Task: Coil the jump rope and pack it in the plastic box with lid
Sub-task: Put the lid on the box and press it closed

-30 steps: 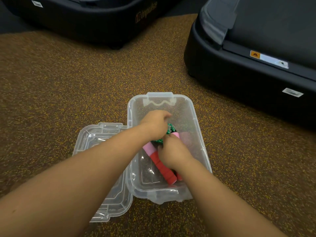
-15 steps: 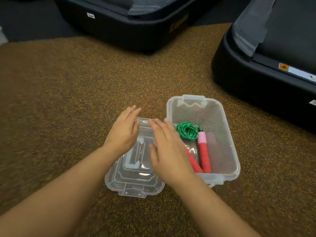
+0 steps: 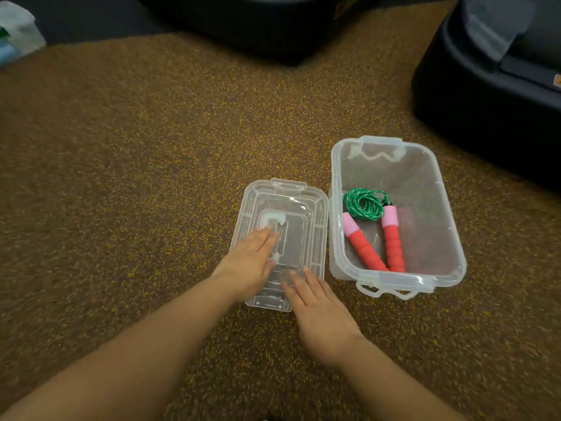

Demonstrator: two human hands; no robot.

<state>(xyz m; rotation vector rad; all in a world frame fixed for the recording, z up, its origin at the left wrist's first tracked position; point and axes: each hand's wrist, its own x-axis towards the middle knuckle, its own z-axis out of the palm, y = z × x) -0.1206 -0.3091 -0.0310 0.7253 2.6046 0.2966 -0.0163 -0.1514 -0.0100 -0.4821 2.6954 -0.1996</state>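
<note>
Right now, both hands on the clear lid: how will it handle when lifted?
The lid looks thin and clear, so probably light and slightly flexible. Its glossy surface may be slippery under the flat left hand and right hand. Lying flat on the floor, it likely needs an edge grip.

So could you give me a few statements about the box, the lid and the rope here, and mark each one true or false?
1. The jump rope lies inside the plastic box. True.
2. The lid is already closed on the box. False: it lies on the floor beside the box, on its left.
3. Both hands are at the lid. True: the left hand lies flat on it, and the right hand is at its near edge.
4. The rope's cord is stretched out straight. False: the green cord is coiled, next to the red and pink handles.
5. One hand holds a handle of the rope. False: neither hand touches it.
</note>
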